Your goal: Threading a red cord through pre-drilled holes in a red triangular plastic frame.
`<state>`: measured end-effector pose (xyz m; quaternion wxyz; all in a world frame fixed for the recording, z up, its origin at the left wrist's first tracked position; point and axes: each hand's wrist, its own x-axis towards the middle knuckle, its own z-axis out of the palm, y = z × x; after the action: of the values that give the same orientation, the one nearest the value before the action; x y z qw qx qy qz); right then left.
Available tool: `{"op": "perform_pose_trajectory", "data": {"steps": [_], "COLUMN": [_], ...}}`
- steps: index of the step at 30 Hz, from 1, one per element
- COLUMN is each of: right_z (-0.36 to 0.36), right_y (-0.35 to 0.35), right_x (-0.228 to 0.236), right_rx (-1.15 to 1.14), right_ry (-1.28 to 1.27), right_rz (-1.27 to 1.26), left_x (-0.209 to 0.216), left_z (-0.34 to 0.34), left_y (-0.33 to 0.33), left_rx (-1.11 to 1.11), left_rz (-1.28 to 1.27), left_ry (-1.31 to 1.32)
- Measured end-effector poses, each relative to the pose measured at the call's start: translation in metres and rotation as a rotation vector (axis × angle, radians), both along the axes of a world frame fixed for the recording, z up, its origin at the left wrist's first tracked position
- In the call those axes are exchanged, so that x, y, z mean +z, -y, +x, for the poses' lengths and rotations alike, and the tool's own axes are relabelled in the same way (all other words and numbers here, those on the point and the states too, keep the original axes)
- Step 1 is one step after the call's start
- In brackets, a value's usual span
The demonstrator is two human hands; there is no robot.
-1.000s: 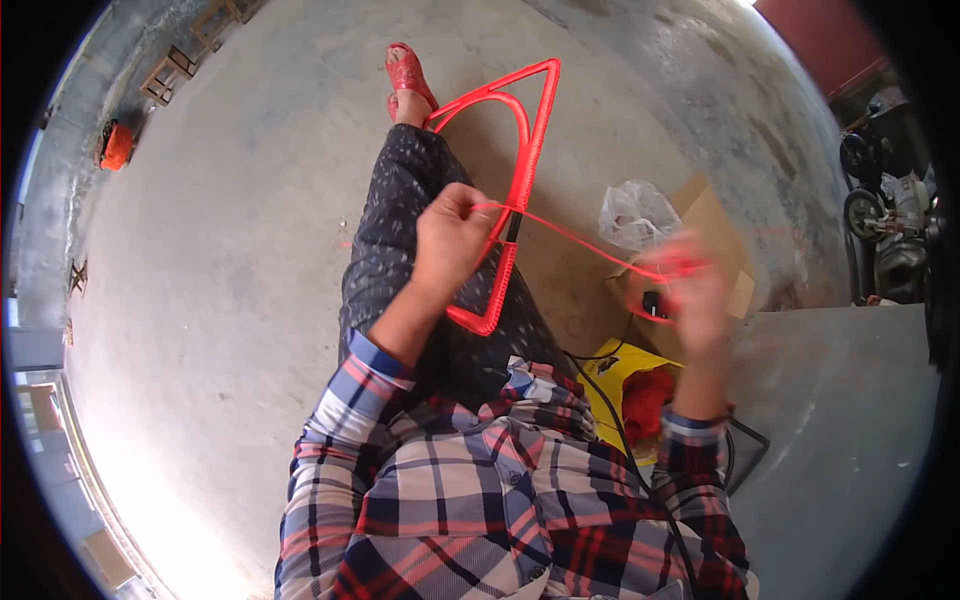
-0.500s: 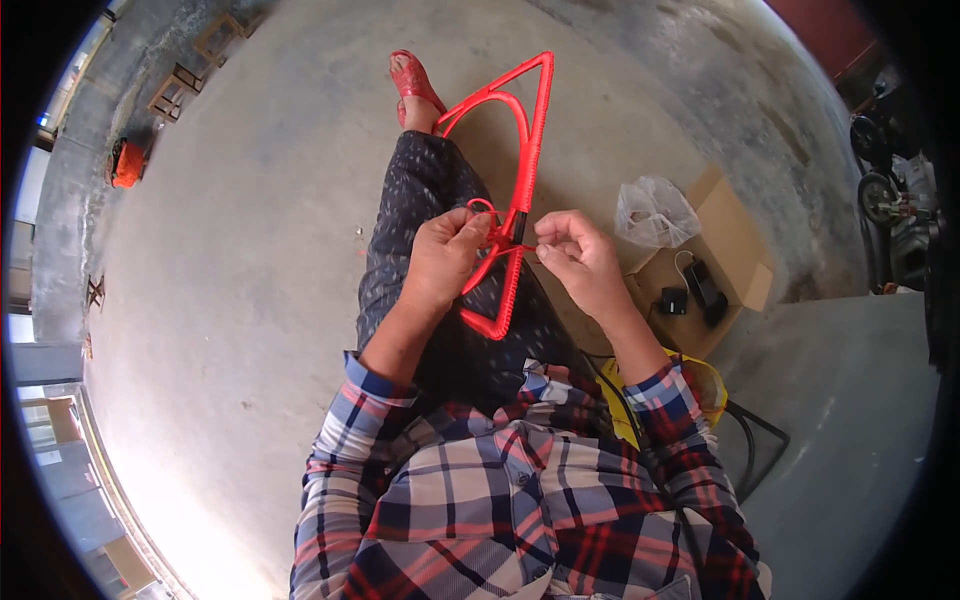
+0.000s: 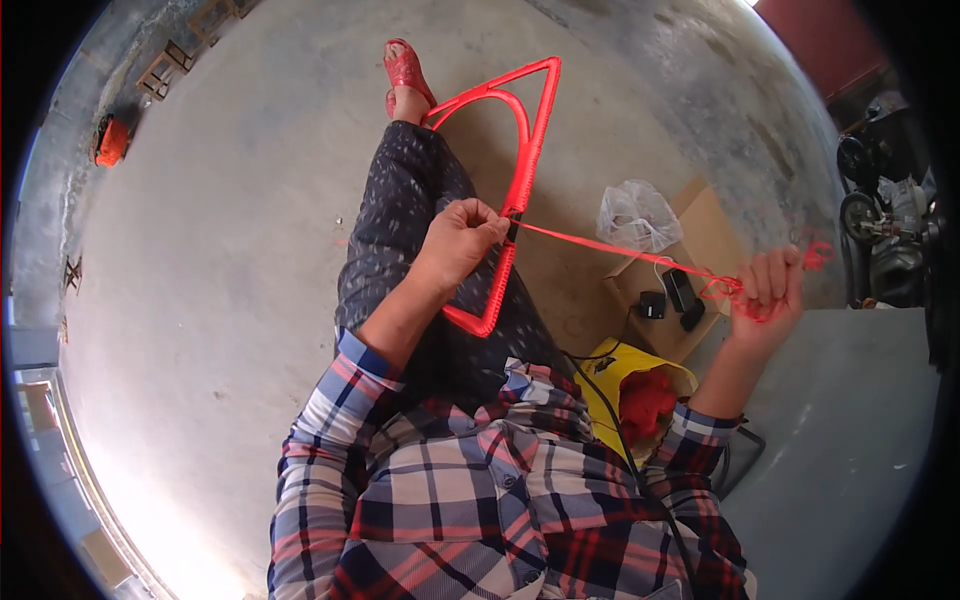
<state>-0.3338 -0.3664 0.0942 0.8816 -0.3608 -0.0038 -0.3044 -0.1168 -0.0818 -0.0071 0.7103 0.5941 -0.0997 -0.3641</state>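
A bent frame (image 3: 523, 180), mostly wrapped in red strip, lies across my lap and leg, with a short black stretch showing near its middle. My left hand (image 3: 460, 245) is closed at that black stretch, thumb and fingers pinched by the frame; exactly what the fingertips grip is partly hidden. From there a red strip (image 3: 620, 246) runs taut to the right. Far out on that side, my right hand (image 3: 765, 297) is closed around the strip, and loose curls of it stick out around the fingers.
Right of my leg are an open cardboard box (image 3: 650, 330) with black devices (image 3: 682, 293), a clear plastic bag (image 3: 638, 217) and a yellow bag (image 3: 612, 385) with red material inside. A black cable (image 3: 612, 412) crosses my side. A wheeled machine (image 3: 868, 212) stands far right.
My right hand has swung out to the right, drawing the red strip from a loose tangle by the frame into a long straight line. My left hand has stayed by the frame.
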Motion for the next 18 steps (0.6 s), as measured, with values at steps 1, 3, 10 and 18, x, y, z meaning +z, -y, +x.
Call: {"op": "perform_pose_trajectory", "data": {"steps": [1, 3, 10, 18], "right_z": [-0.003, 0.004, 0.094, 0.067], "right_y": [0.006, 0.002, -0.135, -0.114], "right_x": [0.000, -0.026, -0.112, -0.089], "right_rx": [-0.113, -0.182, 0.223, 0.267], "right_ry": [0.013, -0.087, -0.756, -0.678], "right_rz": [-0.054, -0.002, -0.308, -0.275], "left_x": [-0.015, -0.017, -0.014, -0.010], "left_z": [0.002, 0.003, 0.002, -0.001], "left_y": [0.002, 0.008, 0.012, 0.018], "left_rx": [0.039, 0.073, 0.044, 0.036], "left_rz": [0.099, 0.198, 0.121, 0.099], "left_ry": [0.146, 0.290, -0.065, -0.363]}}
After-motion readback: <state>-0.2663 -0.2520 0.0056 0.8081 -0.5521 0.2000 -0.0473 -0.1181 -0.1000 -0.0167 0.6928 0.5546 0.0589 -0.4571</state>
